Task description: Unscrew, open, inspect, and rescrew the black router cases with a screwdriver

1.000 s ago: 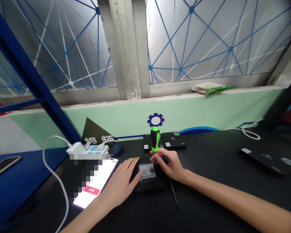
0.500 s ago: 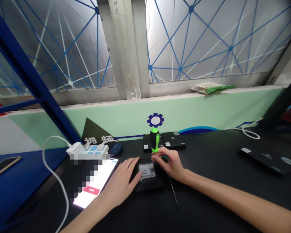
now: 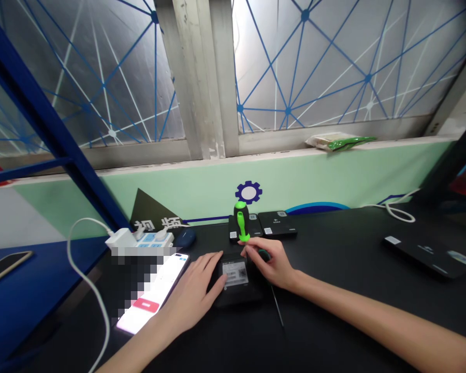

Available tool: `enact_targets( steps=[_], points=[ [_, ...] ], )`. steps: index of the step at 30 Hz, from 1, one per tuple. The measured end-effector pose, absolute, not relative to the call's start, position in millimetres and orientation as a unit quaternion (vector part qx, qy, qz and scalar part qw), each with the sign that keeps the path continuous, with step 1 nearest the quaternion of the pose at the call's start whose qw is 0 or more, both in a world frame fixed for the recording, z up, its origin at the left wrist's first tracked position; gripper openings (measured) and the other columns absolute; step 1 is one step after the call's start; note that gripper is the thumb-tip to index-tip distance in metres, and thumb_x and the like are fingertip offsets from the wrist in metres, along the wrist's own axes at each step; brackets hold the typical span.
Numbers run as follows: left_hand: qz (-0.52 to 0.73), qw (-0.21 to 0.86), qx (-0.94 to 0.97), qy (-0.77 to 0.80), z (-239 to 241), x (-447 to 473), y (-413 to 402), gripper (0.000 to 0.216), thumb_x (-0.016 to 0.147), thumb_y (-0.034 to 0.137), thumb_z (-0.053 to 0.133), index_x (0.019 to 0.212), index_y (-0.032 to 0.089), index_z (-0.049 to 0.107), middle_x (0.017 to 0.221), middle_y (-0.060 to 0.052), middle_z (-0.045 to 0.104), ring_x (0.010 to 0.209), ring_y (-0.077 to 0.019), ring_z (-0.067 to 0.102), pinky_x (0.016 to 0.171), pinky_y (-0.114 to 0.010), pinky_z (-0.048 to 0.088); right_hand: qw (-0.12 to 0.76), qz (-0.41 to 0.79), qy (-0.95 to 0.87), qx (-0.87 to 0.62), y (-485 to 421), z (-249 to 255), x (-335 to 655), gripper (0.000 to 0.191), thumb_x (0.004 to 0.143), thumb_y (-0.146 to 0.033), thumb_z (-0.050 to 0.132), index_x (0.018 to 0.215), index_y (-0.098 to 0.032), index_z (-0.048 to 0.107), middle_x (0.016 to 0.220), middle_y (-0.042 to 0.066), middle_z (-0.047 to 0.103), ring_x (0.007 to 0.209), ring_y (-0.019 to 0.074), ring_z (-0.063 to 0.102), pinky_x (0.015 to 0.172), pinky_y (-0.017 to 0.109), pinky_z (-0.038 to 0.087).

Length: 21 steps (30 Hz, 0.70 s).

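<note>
A small black box with a white label (image 3: pixel 236 282) lies on the black desk (image 3: pixel 334 290). My left hand (image 3: pixel 196 292) rests flat on its left side, fingers stretched out, holding it down. My right hand (image 3: pixel 270 261) pinches the lower end of a green and black screwdriver (image 3: pixel 241 221) that stands upright over the box's far edge. The screwdriver's tip is hidden behind my fingers.
A lit phone (image 3: pixel 153 298) lies left of the box, beside a white power strip (image 3: pixel 140 241) with a cable. Two black boxes (image 3: pixel 277 224) sit behind the screwdriver, another flat black device (image 3: pixel 427 254) at the right. A thin dark rod (image 3: pixel 277 311) lies near my right wrist.
The screwdriver handle has shifted slightly left and turned in my right fingers. My left hand has stayed on the box.
</note>
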<state>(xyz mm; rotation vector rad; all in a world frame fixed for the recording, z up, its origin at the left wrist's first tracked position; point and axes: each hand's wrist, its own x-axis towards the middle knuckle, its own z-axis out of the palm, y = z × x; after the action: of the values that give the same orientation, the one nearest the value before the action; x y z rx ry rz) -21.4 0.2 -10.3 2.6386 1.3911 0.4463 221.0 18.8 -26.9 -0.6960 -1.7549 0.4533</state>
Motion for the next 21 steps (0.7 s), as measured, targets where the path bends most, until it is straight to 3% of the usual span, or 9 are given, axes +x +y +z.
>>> enact_targets(
  steps=[21],
  points=[
    [0.153,0.058,0.875,0.456,-9.5,-20.4,0.4,0.050,0.103,0.051,0.037,0.147,0.027,0.039,0.145,-0.009,0.051,0.130,-0.0281,0.050,0.105,-0.043,0.043,0.578,0.190,-0.733,-0.305,19.1,-26.8,219.0,0.008,0.095,-0.023,0.056,0.093,-0.019,0.063,0.083,0.006,0.072,0.065,0.0156,0.066,0.066,0.028,0.055]
  ],
)
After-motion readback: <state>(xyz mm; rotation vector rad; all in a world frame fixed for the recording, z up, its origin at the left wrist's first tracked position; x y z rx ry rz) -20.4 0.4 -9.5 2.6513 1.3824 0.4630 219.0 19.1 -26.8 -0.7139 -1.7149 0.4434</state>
